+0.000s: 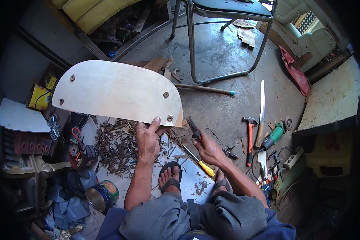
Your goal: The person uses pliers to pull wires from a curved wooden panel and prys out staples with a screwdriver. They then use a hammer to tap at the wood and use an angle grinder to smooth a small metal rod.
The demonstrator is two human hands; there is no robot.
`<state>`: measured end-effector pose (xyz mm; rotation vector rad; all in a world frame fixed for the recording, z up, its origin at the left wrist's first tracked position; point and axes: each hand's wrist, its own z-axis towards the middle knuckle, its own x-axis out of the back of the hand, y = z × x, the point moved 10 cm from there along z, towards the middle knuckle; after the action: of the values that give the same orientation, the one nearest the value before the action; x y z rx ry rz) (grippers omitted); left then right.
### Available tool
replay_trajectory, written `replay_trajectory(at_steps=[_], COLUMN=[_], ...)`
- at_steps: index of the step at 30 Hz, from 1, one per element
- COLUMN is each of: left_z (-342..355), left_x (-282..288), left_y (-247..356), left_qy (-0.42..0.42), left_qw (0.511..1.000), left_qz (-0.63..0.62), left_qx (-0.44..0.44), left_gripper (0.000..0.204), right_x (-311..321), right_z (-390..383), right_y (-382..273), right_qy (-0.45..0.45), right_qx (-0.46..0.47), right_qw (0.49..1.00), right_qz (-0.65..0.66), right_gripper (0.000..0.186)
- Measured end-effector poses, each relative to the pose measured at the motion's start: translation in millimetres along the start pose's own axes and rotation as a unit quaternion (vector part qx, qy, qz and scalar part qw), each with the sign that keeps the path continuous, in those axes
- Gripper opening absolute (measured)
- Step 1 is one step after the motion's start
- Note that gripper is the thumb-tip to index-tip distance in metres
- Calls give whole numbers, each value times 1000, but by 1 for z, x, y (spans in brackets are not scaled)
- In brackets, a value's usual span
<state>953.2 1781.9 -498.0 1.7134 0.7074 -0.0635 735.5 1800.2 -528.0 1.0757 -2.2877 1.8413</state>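
Observation:
My left hand (149, 140) grips the lower edge of a pale plywood board (116, 92) with a rounded outline, its thumb on top and its fingers hidden underneath. Near the ends of the board sit small rusty metal fittings, one of them at the lower right corner (170, 118). Closed around a dark metal tool, apparently pliers (193, 127), my right hand (209, 149) is just right of that corner. The tool's tip is apart from the board. Beneath my hands lies a heap of rusty screws and bolts (115, 148).
A yellow-handled screwdriver (206, 168) lies between my feet. To the right are an orange-handled hammer (250, 140), a long knife (262, 104), a green angle grinder (273, 137) and cables. A metal-framed chair (192, 44) stands ahead; a tin can (102, 196) lies at left.

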Motion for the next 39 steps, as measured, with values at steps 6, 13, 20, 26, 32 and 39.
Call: replay_trajectory(at_steps=[6,13,20,26,32,39], left_z=[-6,1,15,-3,-6,-4], left_x=[-18,-4,4,-10,-21,-24], left_y=[-2,-18,-25,-20,-14,-22], left_qy=[-72,-88,-128,-111,-118,-155], left_qw=[992,983,957,969,974,980], left_qz=[72,141,258,210,185,118], left_qx=[77,81,-20,74,56,23], left_gripper=[39,43,42,43,40,50], right_x=[-1,-16,-24,-26,-18,-5], right_z=[0,-6,-11,-16,-18,-17], right_y=[-17,-17,-13,-15,-19,-27], right_qy=[-22,-69,-94,-69,-36,-39], right_qx=[25,30,45,74,75,62], right_qw=[992,989,990,992,993,991], right_qz=[-123,-129,-98,-73,-79,-110], right_gripper=[62,65,62,52,48,48])
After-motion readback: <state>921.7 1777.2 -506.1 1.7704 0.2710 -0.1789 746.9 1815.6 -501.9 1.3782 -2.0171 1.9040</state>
